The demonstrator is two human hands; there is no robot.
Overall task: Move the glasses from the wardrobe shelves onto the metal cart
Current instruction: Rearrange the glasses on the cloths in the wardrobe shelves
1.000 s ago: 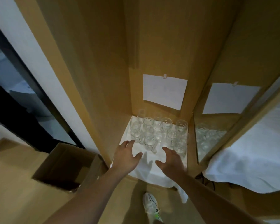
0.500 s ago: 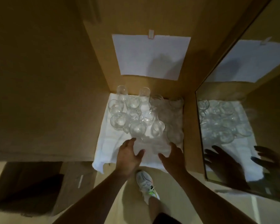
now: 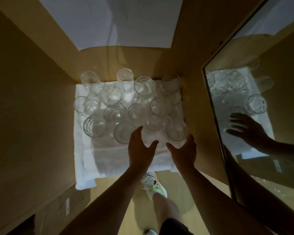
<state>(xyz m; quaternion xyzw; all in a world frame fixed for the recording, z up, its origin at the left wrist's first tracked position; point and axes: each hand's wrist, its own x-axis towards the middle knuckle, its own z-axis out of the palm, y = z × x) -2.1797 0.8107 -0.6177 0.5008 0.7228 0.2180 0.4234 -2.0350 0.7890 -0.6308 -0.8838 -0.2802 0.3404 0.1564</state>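
Many round clear glasses (image 3: 131, 106) crowded our shelf's white cloth (image 3: 85, 160); our left hand (image 3: 140, 150) and right hand (image 3: 183, 153) hovered spread, gripping nothing.

Bare cloth (image 3: 119, 155) before crowded glasses (image 3: 134, 106)

— Where are the arms?

— Both bare forearms reach forward and away from the body, side by side, coming closer together toward the wrists.

— And the left hand (image 3: 140, 150)?

— Seen from the back, fingers extended forward and close together, thumb spread out to the right. It holds nothing.

— The right hand (image 3: 183, 154)?

— It sits just beside the left, also seen from the back, fingers reaching forward, thumb spread to the left toward the other thumb. The two thumbs are near but apart. It grips nothing either.
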